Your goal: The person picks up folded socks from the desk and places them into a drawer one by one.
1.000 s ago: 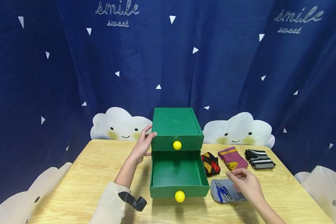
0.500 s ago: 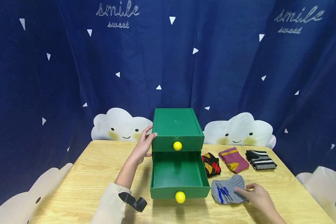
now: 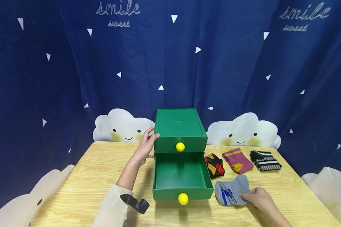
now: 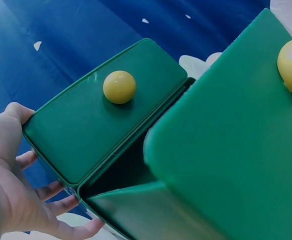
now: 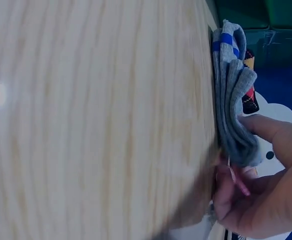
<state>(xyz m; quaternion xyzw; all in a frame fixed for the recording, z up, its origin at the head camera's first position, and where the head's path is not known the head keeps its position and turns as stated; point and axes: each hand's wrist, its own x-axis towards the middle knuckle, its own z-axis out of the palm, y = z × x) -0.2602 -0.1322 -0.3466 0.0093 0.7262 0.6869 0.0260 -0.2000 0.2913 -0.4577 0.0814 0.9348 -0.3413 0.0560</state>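
A green two-drawer cabinet with yellow knobs stands mid-table, its lower drawer pulled out with nothing visible inside. Against the cabinet's left side rests my left hand, thumb at the front corner and fingers spread along the side wall. To the right of the drawer lies a folded grey sock with blue marks. My right hand pinches its right edge, thumb on top; in the right wrist view other fingers curl near the sock's underside, partly hidden by it.
Beside the cabinet on the right lie a folded black, red and yellow argyle sock, a purple sock with yellow and a black-and-white striped one. A blue curtain hangs behind the wooden table.
My right hand has drawn back from over the grey sock to its right edge and now pinches it. The left hand and drawer have stayed put.
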